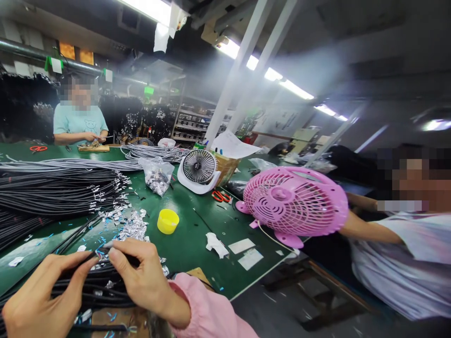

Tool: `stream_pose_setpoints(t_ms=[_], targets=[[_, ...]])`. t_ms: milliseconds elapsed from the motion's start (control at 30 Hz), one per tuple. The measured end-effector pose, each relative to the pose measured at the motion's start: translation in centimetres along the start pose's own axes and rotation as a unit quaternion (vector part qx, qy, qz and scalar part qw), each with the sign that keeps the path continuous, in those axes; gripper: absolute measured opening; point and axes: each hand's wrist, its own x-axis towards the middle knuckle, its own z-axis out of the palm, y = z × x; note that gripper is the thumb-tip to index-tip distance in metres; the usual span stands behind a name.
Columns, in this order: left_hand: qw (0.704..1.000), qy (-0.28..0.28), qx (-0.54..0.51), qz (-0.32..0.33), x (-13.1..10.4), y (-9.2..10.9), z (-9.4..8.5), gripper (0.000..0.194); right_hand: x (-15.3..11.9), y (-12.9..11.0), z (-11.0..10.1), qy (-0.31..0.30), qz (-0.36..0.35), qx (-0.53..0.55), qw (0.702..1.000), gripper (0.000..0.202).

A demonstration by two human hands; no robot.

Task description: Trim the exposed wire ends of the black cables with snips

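Left hand [44, 293]: thumb and finger pinched on black cable [94, 255], near left | right hand [148, 279]: pinched on it close by, probably steadying its end | black bundle [100, 287]: beneath both, perhaps for easy reach (foil scraps [132, 226] lie beyond)

Pink fan [282, 195], white fan [199, 170], yellow cap [168, 221]

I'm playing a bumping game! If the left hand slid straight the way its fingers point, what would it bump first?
Probably the right hand, its fingertips just beyond those of the left hand, though depth is unclear.
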Motion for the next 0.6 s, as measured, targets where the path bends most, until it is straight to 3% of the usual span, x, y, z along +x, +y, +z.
stream_pose_setpoints(t_ms=[100,200,333,467,533,600], targets=[[0.999,0.004,0.006,0.040,0.6,0.1,0.0,0.020,-0.1,0.1,0.0,0.009,0.000,-0.018,1.000,0.015],[0.998,0.003,-0.026,0.050,2.0,0.9,-0.1,0.034,-0.1,0.0,-0.1,0.010,-0.004,-0.026,1.000,0.015],[0.987,-0.086,-0.126,-0.041,3.6,1.6,-0.4,0.056,-0.2,-0.2,-0.3,0.000,-0.010,-0.016,1.000,0.019],[0.955,-0.205,-0.181,-0.114,3.7,0.7,-0.7,0.063,-0.1,-0.2,-0.5,-0.032,-0.002,0.005,0.999,0.017],[0.950,-0.224,-0.182,-0.123,3.2,0.0,-1.0,0.065,0.1,-0.1,-0.5,-0.045,0.006,0.015,0.999,0.017],[0.966,-0.181,-0.142,-0.116,2.4,-0.8,-1.2,0.066,0.4,-0.3,-0.2,-0.037,0.019,0.014,0.999,0.018]])
